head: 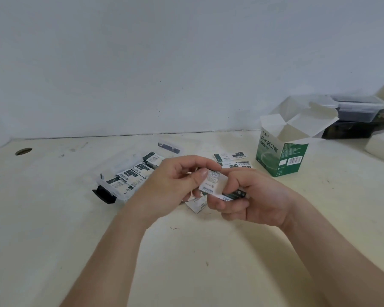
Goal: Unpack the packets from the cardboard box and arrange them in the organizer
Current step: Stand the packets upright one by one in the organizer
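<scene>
A: While the right grip (248, 200) curls round the packet stack (213, 180), what's the left grip (175, 180) doing?
B: Pinching the top packet's near edge w/ thumb, prob. peeling it off; blurry, can't be sure.
A: Handling?
B: Thin paper sachets: light, floppy, slick vs. each other. Take by the edges, don't crease. Stack could fan out if held loosely.
A: Where's the stack rel. to the grips?
B: Between both, above the tabletop (186, 251), one stray packet (196, 206) right under them. Organizer (102, 185) just left, rows of packets already in it. Loose packets (230, 160) lie behind; cardboard box (279, 156) stands open, farther right.
</scene>
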Tool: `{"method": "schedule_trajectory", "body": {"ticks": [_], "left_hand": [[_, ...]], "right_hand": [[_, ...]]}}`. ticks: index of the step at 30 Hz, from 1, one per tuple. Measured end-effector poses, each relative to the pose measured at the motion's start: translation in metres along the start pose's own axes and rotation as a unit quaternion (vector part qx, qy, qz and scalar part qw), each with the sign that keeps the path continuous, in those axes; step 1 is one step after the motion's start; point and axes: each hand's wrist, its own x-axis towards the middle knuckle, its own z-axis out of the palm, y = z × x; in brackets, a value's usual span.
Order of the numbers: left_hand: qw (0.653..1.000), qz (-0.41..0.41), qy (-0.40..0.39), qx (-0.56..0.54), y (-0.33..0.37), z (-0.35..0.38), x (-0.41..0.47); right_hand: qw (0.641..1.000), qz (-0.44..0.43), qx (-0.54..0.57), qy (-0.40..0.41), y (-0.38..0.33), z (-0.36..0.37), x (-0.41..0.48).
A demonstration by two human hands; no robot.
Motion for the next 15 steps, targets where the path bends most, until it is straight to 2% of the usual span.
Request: {"method": "schedule_trajectory", "body": {"ticks": [2, 5, 8, 11, 13, 14, 15], "left_hand": [[1.0, -0.008, -0.007, -0.026, 0.001, -0.001, -0.001], [0.999, -0.023, -0.013, -0.047, -0.001, 0.0, -0.001], [0.999, -0.038, 0.011, -0.036, -0.003, -0.001, 0.0], [0.998, -0.053, 0.043, 0.005, -0.002, -0.005, 0.0], [0.996, -0.052, 0.073, 0.027, -0.001, -0.01, 0.0], [0.994, -0.05, 0.09, 0.033, -0.001, -0.012, 0.0], [0.992, -0.047, 0.108, 0.037, 0.0, -0.014, 0.0]], "right_hand": [[0.999, 0.004, -0.003, -0.045, 0.0, 0.001, 0.001], [0.999, 0.018, 0.003, -0.047, 0.002, 0.001, 0.004], [1.0, 0.019, -0.013, 0.011, 0.003, 0.006, 0.005], [0.99, 0.0, -0.076, 0.122, 0.001, 0.015, 0.003], [0.968, -0.047, -0.157, 0.192, -0.001, 0.019, 0.003], [0.942, -0.085, -0.232, 0.229, -0.002, 0.019, 0.002], [0.898, -0.125, -0.332, 0.259, -0.004, 0.021, 0.002]]}}
